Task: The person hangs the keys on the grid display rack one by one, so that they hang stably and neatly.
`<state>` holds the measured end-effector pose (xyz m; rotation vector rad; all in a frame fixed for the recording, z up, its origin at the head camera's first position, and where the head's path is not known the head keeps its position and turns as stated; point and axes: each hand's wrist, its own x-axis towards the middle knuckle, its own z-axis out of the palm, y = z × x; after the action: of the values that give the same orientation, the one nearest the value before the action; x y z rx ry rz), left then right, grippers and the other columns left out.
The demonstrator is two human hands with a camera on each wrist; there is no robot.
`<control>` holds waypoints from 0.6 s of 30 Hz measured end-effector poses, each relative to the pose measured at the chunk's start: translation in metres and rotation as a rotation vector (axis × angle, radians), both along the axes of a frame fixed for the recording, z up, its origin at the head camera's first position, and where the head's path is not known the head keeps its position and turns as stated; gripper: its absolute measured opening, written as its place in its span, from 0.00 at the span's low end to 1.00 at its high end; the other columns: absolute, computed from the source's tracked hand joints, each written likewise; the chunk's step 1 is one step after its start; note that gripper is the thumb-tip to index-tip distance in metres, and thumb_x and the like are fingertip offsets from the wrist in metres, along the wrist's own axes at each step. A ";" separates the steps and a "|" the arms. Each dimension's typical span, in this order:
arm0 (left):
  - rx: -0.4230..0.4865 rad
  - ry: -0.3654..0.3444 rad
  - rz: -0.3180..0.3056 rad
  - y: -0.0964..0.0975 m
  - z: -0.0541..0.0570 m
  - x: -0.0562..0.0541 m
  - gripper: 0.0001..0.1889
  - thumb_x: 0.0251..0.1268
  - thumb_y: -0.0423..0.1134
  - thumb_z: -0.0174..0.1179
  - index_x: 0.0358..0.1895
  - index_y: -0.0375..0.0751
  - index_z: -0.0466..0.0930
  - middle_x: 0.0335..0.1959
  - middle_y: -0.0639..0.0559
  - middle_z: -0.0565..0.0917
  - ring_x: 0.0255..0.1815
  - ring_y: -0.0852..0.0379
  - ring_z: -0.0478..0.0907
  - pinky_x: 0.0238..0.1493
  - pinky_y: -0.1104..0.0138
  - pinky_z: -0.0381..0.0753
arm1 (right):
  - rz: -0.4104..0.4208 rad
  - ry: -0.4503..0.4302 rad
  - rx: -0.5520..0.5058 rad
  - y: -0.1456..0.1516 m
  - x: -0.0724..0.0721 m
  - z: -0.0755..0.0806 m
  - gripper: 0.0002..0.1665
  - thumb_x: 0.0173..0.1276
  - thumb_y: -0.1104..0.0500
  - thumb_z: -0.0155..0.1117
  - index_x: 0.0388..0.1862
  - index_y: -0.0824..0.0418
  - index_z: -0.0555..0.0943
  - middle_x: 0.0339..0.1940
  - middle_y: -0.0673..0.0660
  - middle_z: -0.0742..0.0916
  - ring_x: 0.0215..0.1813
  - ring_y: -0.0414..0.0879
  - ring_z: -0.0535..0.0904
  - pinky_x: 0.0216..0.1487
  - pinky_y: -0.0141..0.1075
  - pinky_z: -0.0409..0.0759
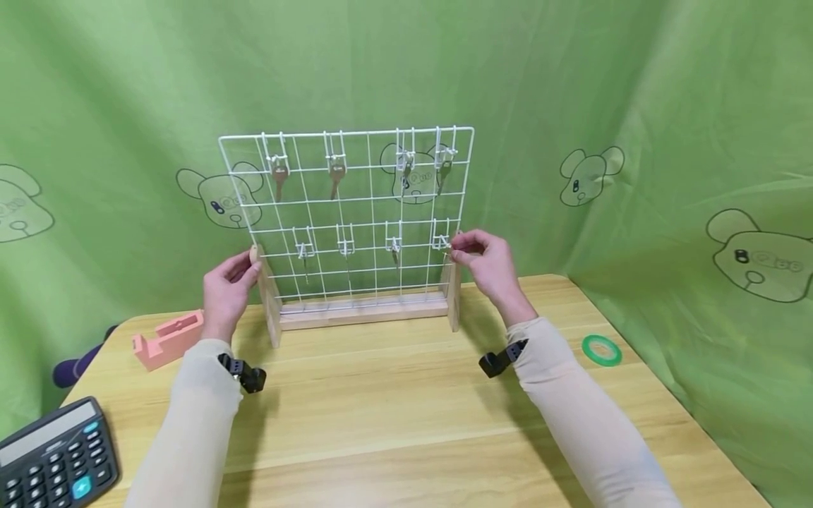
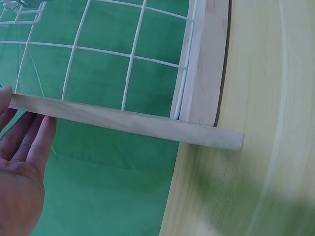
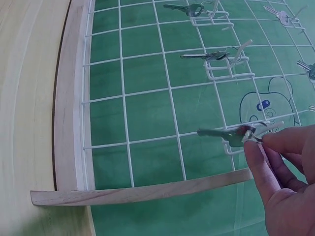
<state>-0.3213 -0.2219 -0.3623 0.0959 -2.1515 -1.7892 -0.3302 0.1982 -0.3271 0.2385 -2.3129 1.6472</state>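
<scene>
A white wire grid rack (image 1: 375,132) stands upright in a wooden base (image 1: 362,312) near the table's far edge. Several keys hang from its hooks in two rows, among them a flat key (image 1: 336,173) in the upper row. My left hand (image 1: 225,291) grips the top of the left wooden post (image 2: 123,118), thumb on one side and fingers on the other. At the lower right hook, my right hand (image 1: 488,264) pinches the ring end of a key (image 3: 224,133) between thumb and forefinger. The key's blade points down along the grid.
On the left of the table are a pink tape dispenser (image 1: 171,340) and a black calculator (image 1: 58,455). A green tape roll (image 1: 601,351) lies to the right. Behind the rack hangs a green curtain (image 1: 533,77) with bear faces. A dark purple object (image 1: 73,370) shows past the left edge.
</scene>
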 end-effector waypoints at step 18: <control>-0.425 -0.020 -0.106 -0.013 -0.024 0.023 0.27 0.78 0.49 0.50 0.67 0.30 0.69 0.62 0.32 0.75 0.64 0.37 0.69 0.67 0.45 0.68 | 0.044 -0.071 0.230 0.017 0.031 -0.033 0.13 0.73 0.63 0.58 0.52 0.69 0.79 0.47 0.65 0.84 0.47 0.56 0.80 0.49 0.44 0.84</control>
<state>-0.2985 -0.2351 -0.3861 -0.1049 -2.5398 -1.3450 -0.2993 0.2149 -0.3599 0.2860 -2.5688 1.4289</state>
